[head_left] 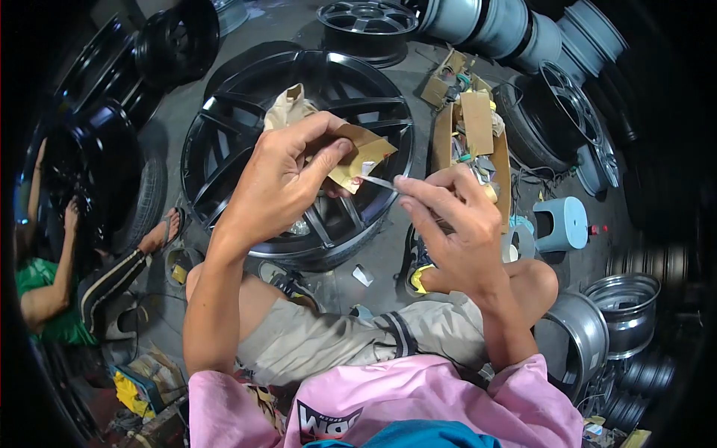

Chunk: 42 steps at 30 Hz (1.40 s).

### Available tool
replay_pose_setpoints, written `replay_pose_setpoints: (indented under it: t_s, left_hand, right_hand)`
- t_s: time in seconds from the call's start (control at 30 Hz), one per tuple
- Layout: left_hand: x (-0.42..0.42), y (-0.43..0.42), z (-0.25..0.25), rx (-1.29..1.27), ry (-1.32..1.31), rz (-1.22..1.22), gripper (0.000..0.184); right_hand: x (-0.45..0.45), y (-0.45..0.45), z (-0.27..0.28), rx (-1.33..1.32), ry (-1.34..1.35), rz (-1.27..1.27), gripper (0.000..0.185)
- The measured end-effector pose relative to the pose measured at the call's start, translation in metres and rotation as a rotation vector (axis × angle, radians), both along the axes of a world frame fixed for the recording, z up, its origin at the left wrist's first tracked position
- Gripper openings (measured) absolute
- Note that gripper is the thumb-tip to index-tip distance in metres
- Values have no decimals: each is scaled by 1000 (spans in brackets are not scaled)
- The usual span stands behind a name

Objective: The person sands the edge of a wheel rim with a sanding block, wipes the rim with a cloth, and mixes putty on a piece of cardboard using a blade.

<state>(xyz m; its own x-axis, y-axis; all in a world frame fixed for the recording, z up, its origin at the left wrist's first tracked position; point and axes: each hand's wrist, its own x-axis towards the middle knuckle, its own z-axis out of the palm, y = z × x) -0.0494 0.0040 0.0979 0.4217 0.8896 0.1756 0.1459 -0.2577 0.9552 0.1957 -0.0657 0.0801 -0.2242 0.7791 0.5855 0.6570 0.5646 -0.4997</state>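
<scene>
My left hand (287, 168) pinches a piece of tan card (370, 151) above the wheel. Pale and reddish smears show on the card near its lower edge. Between the fingers of my right hand (459, 216) is a thin metal blade (379, 181), whose tip touches the card at the smears. Below both hands lies a black spoked wheel (216, 119), partly hidden by my left hand and forearm. A crumpled beige cloth or paper (287, 108) rests on its spokes behind my left hand.
A cardboard box (442, 138) of odds and ends stands right of the wheel, near a light blue stool (571, 224). More wheels (366, 22) stand around the floor. At left sits another person in a green shirt (45, 280). A white scrap (363, 275) lies between my feet.
</scene>
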Motion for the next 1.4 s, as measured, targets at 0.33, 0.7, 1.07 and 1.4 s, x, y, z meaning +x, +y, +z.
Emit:
replay_pose_setpoints:
  t_s: [0.33, 0.7, 1.07, 1.4]
  left_hand:
    - [11, 7, -2, 62, 29, -44, 18]
    - [19, 22, -11, 33, -24, -11, 17]
    - [30, 30, -29, -293, -237, -52, 29]
    - [36, 25, -33, -71, -68, 38, 18]
  right_hand:
    - [9, 8, -10, -161, 132, 46, 24]
    - [25, 13, -22, -470, 315, 116, 21]
    - [23, 15, -49, -149, 309, 3, 35]
    - [28, 9, -43, -154, 212, -62, 37]
